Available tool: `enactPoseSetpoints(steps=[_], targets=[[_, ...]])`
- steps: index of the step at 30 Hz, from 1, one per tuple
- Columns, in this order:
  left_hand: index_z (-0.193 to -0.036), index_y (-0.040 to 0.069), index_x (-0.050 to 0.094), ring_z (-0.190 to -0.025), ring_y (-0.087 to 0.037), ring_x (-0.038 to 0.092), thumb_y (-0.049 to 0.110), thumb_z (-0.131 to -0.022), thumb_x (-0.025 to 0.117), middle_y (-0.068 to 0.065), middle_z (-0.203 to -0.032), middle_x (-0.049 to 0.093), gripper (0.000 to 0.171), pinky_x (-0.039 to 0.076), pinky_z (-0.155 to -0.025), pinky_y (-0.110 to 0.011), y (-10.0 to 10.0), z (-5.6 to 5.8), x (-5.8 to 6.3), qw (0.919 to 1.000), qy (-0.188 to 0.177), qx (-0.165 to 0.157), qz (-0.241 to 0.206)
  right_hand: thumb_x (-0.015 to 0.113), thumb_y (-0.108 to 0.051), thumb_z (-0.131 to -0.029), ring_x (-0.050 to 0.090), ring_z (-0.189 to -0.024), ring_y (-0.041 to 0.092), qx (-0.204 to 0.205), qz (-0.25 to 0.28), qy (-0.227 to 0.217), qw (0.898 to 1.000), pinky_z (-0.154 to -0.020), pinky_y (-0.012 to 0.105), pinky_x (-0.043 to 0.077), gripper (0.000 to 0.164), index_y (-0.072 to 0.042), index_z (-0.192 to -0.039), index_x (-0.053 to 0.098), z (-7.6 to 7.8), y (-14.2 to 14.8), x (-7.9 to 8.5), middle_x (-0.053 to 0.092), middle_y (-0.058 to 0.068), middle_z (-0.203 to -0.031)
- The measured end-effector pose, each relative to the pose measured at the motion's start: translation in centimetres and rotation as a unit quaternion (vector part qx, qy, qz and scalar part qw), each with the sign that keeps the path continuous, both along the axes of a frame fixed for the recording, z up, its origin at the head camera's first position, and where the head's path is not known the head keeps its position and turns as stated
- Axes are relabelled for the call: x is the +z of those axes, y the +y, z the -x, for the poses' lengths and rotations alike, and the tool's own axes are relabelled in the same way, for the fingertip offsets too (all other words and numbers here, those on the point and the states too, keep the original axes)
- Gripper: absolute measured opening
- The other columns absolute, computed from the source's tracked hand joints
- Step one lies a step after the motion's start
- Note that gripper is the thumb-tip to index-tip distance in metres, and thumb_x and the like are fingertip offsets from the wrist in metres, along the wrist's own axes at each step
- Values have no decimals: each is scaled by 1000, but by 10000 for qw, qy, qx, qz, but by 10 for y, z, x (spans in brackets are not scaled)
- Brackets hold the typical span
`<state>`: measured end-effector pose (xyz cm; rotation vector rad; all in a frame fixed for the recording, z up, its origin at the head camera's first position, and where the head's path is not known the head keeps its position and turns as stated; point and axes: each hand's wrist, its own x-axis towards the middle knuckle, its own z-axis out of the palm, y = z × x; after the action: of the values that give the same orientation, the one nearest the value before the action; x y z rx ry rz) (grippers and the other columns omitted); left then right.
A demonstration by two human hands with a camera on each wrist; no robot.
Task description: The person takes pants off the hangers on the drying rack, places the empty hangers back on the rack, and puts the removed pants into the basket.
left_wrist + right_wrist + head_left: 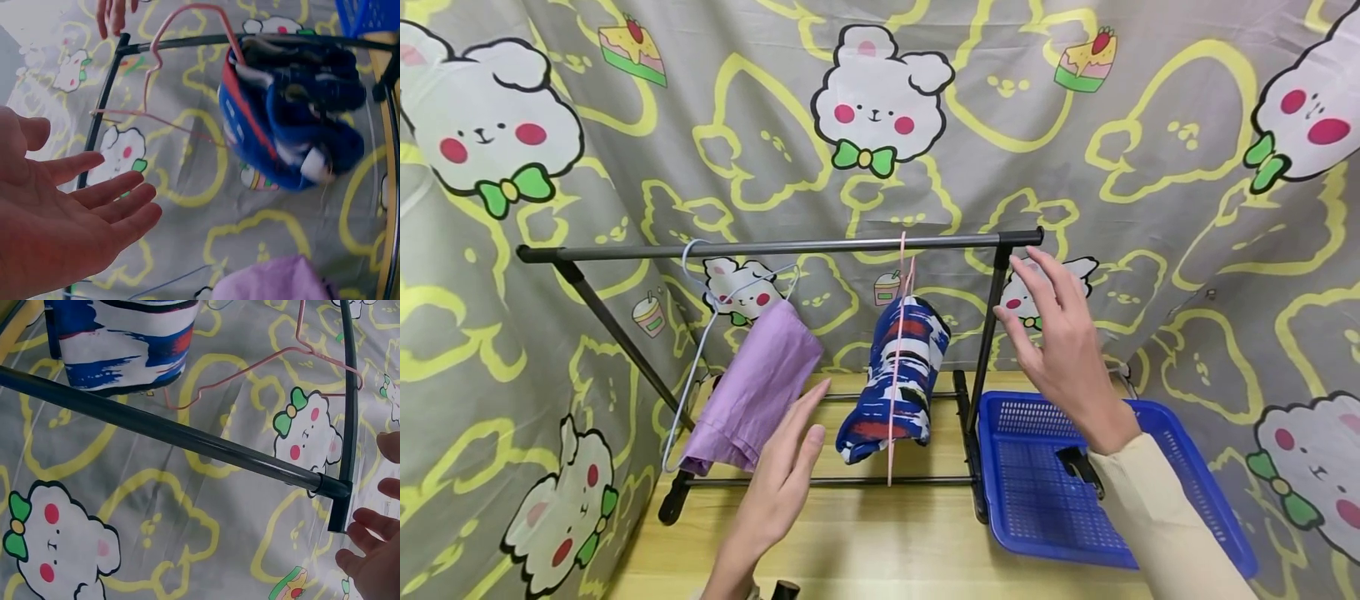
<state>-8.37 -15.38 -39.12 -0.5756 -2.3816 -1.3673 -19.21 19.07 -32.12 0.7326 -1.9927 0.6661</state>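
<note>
A purple cloth (760,383) hangs folded over a light blue hanger (696,367) on the left of a dark metal rack (820,247). To its right, a blue, white and red patterned garment (901,367) is draped on a pink hanger (892,417), hooked over the same bar. My left hand (781,475) is in front of the purple cloth, fingers extended and holding nothing; the left wrist view shows its palm (62,219). Near the bar's right end, my right hand (1063,350) has its fingers spread and grips nothing. Whether its fingertips touch the rack I cannot tell.
A blue plastic basket (1037,517) stands on the wooden surface (880,542) at the right, partly behind my right forearm. Grey curtains (985,192) printed with cartoon animals enclose the back and sides. The rack's feet (673,500) rest on the wood.
</note>
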Motion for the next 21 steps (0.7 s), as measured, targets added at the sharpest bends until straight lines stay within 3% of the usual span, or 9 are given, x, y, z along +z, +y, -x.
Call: enactPoseSetpoints(steps=[7, 11, 13, 17, 21], targets=[[-160, 15, 36, -146, -22, 40, 12, -113, 36, -4, -159, 42, 47, 33, -117, -33, 12, 12, -8, 9944, -586, -492, -723, 77, -2, -90, 41, -142, 39, 65, -121, 204, 9997, -115, 54, 34, 65, -3, -149, 51, 10, -4, 9, 44, 22, -154], [-161, 12, 33, -146, -29, 39, 13, -114, 31, -12, -158, 42, 47, 34, -117, -43, 22, 19, -12, 9828, -940, -994, -1241, 76, -2, -91, 42, -141, 40, 106, -229, 421, 9988, -116, 53, 33, 61, -1, -147, 53, 18, -3, 17, 46, 24, -152], [-161, 8, 29, -147, -35, 37, 15, -114, 28, -20, -159, 40, 48, 34, -116, -48, 27, 24, -13, 9717, -1148, -1329, -1581, 75, -2, -92, 41, -142, 40, 97, -312, 502, 9982, -118, 52, 31, 59, -1, -146, 54, 21, -2, 22, 46, 24, -152], [-163, 7, 22, -147, -41, 33, 22, -115, 25, -27, -160, 33, 50, 33, -116, -51, 40, 33, -16, 9392, -1774, -1882, -2257, 73, -4, -94, 40, -144, 40, 23, -532, 567, 9970, -121, 51, 26, 52, 0, -143, 57, 27, -2, 32, 47, 23, -152], [-163, 10, 19, -143, -43, 37, 22, -115, 29, -26, -158, 33, 51, 40, -113, -47, 54, 39, -16, 9105, -2279, -1934, -2857, 73, -4, -94, 44, -141, 39, 12, -625, 516, 9967, -121, 50, 27, 45, 0, -138, 62, 34, -4, 40, 51, 22, -148]])
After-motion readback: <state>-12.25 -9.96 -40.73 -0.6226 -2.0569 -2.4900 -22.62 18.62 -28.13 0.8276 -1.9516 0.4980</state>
